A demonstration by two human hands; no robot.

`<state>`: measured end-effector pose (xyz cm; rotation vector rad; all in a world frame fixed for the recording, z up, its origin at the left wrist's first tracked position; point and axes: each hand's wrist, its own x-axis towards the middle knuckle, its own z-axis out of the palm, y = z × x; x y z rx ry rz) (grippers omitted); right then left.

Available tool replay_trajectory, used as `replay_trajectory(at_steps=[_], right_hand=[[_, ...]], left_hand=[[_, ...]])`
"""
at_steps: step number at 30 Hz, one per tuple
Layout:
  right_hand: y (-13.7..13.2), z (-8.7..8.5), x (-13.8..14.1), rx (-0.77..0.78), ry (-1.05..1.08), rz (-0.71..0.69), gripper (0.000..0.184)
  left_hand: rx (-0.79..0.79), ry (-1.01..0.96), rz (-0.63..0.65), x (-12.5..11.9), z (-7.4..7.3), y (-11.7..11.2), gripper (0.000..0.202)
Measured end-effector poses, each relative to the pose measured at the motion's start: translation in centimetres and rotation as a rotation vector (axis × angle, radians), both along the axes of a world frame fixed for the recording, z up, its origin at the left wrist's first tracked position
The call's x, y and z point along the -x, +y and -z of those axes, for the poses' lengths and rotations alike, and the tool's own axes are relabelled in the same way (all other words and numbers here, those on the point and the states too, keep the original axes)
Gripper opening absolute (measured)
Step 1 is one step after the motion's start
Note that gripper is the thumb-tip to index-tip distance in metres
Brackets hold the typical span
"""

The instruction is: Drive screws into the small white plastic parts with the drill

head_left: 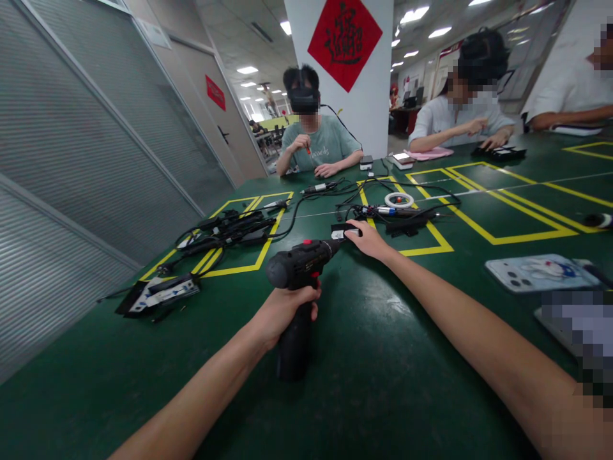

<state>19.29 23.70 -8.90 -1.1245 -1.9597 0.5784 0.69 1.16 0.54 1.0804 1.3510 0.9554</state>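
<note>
My left hand [286,308] is wrapped around the grip of a black cordless drill [299,265] with a red button on top, held above the green table [373,358]. The drill's nose points away from me toward a small black part [343,229] lying on the table. My right hand [368,238] reaches forward and rests on that part, fingers closed around its near end, right at the drill's tip.
Black tools and cables [230,231] lie inside yellow tape squares at the left, and a white tape roll [399,200] sits further back. A phone [541,272] lies at my right. Three other people sit across the table, one handling a small tool.
</note>
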Motion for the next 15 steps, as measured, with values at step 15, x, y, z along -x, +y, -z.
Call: replay_trajectory(at_steps=[15], right_hand=[[0.09,0.09,-0.08,-0.008,0.003,-0.006,0.045]], left_hand=[[-0.019,-0.007,0.016,-0.16,-0.02,0.05,0.017]])
